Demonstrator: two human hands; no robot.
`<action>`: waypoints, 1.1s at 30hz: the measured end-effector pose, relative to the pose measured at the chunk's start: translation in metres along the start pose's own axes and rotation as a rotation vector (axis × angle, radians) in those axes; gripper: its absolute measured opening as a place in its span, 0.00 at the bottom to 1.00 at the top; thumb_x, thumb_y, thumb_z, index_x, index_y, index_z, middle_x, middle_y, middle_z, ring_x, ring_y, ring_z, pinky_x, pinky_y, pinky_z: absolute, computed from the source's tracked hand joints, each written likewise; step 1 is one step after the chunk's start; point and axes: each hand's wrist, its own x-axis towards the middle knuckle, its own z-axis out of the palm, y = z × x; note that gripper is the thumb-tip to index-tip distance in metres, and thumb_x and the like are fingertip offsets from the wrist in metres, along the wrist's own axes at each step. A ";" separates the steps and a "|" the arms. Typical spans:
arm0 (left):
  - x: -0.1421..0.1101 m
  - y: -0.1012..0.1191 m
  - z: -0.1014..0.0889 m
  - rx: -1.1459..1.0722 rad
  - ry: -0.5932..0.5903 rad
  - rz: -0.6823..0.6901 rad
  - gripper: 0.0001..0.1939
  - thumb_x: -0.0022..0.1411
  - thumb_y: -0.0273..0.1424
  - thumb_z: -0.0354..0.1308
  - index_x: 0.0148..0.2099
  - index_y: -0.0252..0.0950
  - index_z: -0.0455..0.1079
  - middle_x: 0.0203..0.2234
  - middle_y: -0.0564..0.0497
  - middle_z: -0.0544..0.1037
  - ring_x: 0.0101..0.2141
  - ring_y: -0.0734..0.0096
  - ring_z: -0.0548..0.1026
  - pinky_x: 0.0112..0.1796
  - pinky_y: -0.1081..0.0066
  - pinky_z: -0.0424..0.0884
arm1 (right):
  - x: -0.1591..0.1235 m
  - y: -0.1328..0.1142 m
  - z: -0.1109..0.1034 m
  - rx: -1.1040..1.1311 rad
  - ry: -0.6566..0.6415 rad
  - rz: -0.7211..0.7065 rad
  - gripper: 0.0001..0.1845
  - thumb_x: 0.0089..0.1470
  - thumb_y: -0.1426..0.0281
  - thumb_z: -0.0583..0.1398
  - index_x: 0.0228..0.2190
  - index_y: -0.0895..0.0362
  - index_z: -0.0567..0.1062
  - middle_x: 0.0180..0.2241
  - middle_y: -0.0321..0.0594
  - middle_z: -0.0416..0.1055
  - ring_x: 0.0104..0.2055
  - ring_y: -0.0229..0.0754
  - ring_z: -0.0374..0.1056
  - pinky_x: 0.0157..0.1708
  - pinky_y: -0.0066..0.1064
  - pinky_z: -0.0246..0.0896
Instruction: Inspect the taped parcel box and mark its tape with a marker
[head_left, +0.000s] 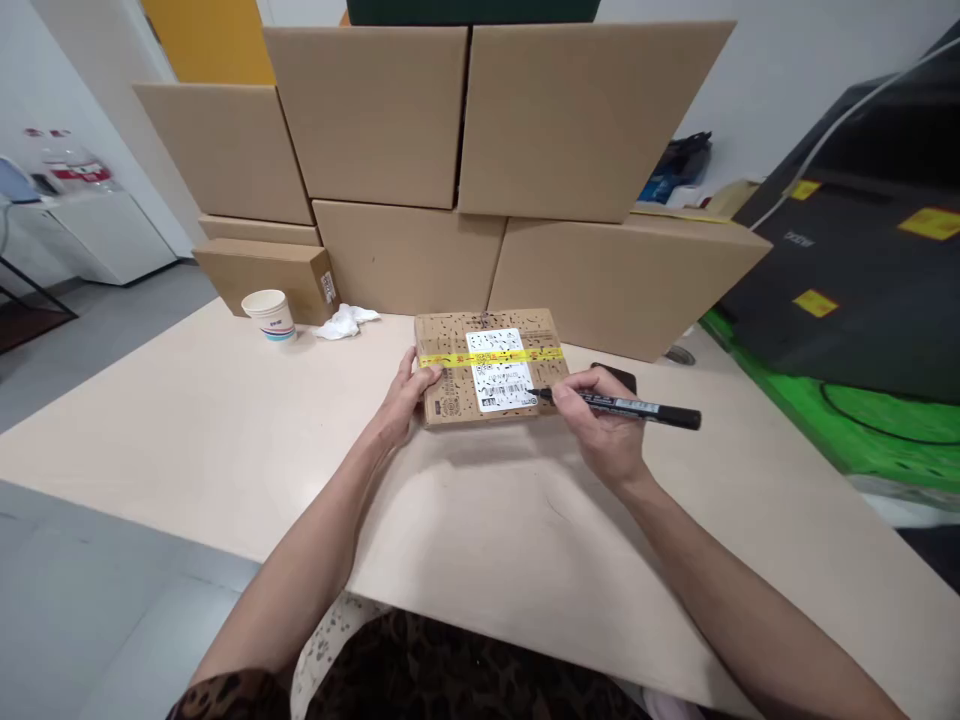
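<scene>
A small flat cardboard box (450, 400) lies in the middle of the table, covered in many short black marks. Yellow tape (450, 360) runs across it, and a white label (501, 372) with printed codes is stuck on top, also marked. My left hand (407, 395) grips the box's left edge, thumb on the top face, other fingers partly hidden behind the side. Between the fingers of my right hand (604, 430) is a black marker pen (645, 408), its tip at the label's lower right. Whether the tip touches the label I cannot tell.
Large cardboard boxes (405, 255) are stacked like a wall at the table's back. A paper cup (270, 316), a crumpled tissue (346, 321) and a smaller box (262, 275) stand at left. Behind my right hand lies a dark phone-like object (615, 376).
</scene>
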 end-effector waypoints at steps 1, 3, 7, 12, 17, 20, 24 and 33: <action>0.000 0.000 0.000 0.009 0.002 -0.003 0.60 0.55 0.44 0.72 0.80 0.43 0.43 0.62 0.38 0.78 0.64 0.37 0.74 0.65 0.41 0.67 | 0.001 0.002 -0.002 -0.004 0.012 -0.001 0.09 0.56 0.68 0.65 0.24 0.52 0.74 0.21 0.30 0.69 0.22 0.36 0.62 0.23 0.30 0.56; 0.001 0.000 -0.001 0.024 0.004 0.000 0.59 0.55 0.45 0.72 0.80 0.44 0.43 0.62 0.39 0.78 0.63 0.37 0.74 0.65 0.40 0.67 | 0.003 0.005 -0.004 -0.006 0.024 -0.001 0.09 0.56 0.68 0.65 0.24 0.52 0.74 0.21 0.30 0.69 0.22 0.36 0.61 0.23 0.30 0.56; 0.002 -0.001 -0.003 0.032 -0.005 0.017 0.59 0.57 0.44 0.71 0.80 0.46 0.40 0.62 0.40 0.79 0.63 0.39 0.75 0.65 0.40 0.67 | 0.001 0.007 -0.003 -0.010 0.009 0.008 0.10 0.56 0.67 0.64 0.23 0.52 0.73 0.21 0.30 0.69 0.22 0.36 0.62 0.24 0.30 0.56; 0.001 0.000 -0.002 0.035 -0.003 0.008 0.58 0.57 0.43 0.71 0.80 0.44 0.41 0.63 0.39 0.77 0.63 0.39 0.75 0.65 0.42 0.68 | -0.003 0.004 0.002 -0.059 -0.063 0.031 0.12 0.56 0.67 0.63 0.23 0.52 0.72 0.20 0.30 0.68 0.22 0.36 0.61 0.24 0.30 0.55; -0.001 0.002 0.000 0.020 -0.007 0.022 0.57 0.57 0.43 0.71 0.79 0.43 0.43 0.63 0.39 0.77 0.64 0.39 0.74 0.66 0.41 0.67 | -0.002 0.006 0.000 -0.081 -0.011 0.046 0.12 0.57 0.63 0.64 0.23 0.52 0.72 0.20 0.32 0.68 0.23 0.38 0.61 0.24 0.32 0.56; -0.001 0.002 0.001 0.008 -0.011 0.021 0.58 0.57 0.43 0.71 0.80 0.42 0.41 0.63 0.38 0.77 0.64 0.39 0.74 0.67 0.41 0.66 | 0.000 0.008 0.000 -0.092 0.025 0.060 0.14 0.58 0.60 0.65 0.25 0.52 0.73 0.21 0.32 0.69 0.23 0.38 0.61 0.24 0.32 0.57; -0.001 0.002 0.000 0.005 -0.009 0.014 0.58 0.58 0.42 0.71 0.80 0.43 0.41 0.62 0.38 0.78 0.64 0.39 0.73 0.67 0.41 0.65 | 0.002 0.008 0.002 -0.086 0.033 0.073 0.13 0.59 0.58 0.65 0.27 0.52 0.75 0.24 0.33 0.72 0.25 0.38 0.64 0.26 0.32 0.60; -0.003 0.003 0.001 0.007 -0.011 0.015 0.59 0.57 0.43 0.71 0.80 0.43 0.40 0.63 0.39 0.77 0.65 0.39 0.73 0.67 0.41 0.65 | 0.001 0.007 -0.003 -0.075 -0.001 0.032 0.12 0.57 0.64 0.64 0.24 0.52 0.73 0.21 0.31 0.69 0.23 0.38 0.61 0.24 0.32 0.56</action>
